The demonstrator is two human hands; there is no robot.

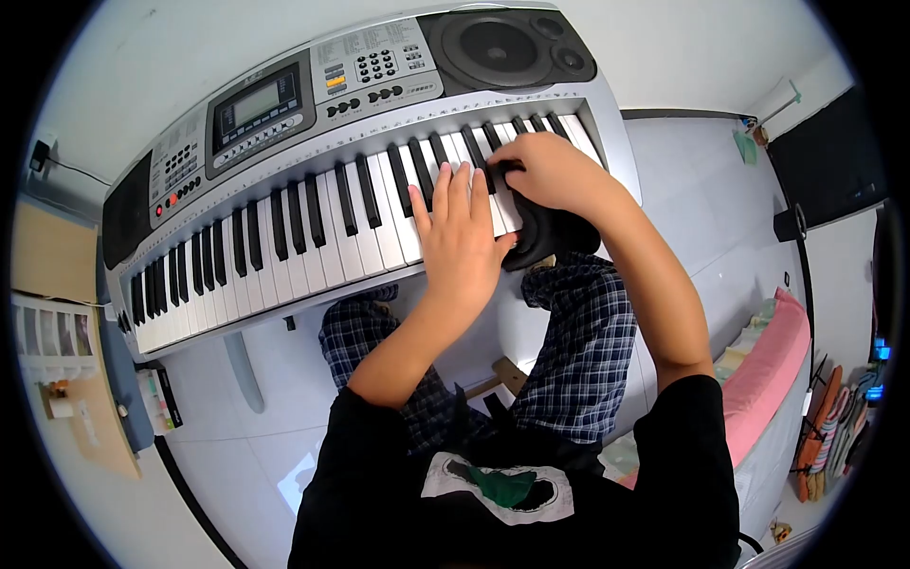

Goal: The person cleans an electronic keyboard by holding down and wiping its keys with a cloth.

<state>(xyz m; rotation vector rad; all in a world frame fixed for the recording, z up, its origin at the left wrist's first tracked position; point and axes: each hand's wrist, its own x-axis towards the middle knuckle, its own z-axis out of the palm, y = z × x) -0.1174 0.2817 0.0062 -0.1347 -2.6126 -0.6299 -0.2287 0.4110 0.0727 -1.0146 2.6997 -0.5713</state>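
Observation:
An electronic keyboard [284,228] with white and black keys, a small screen [258,104] and a round speaker [498,47] stands in front of me. My left hand [458,228] lies spread over the keys right of the middle, its fingers apart and holding nothing. Beside it, over the right-hand keys, my right hand [550,171] has curled fingers around part of a black object [540,232]. That object looks soft and hangs over the keyboard's front edge near my left thumb; its full shape is partly hidden.
Below the keyboard are my legs in checked trousers [588,332]. A pink cushion [773,370] lies on a bed at the right. Wooden shelving [85,417] stands at the far left. At the right edge are folded clothes [834,427] and a dark panel [825,152].

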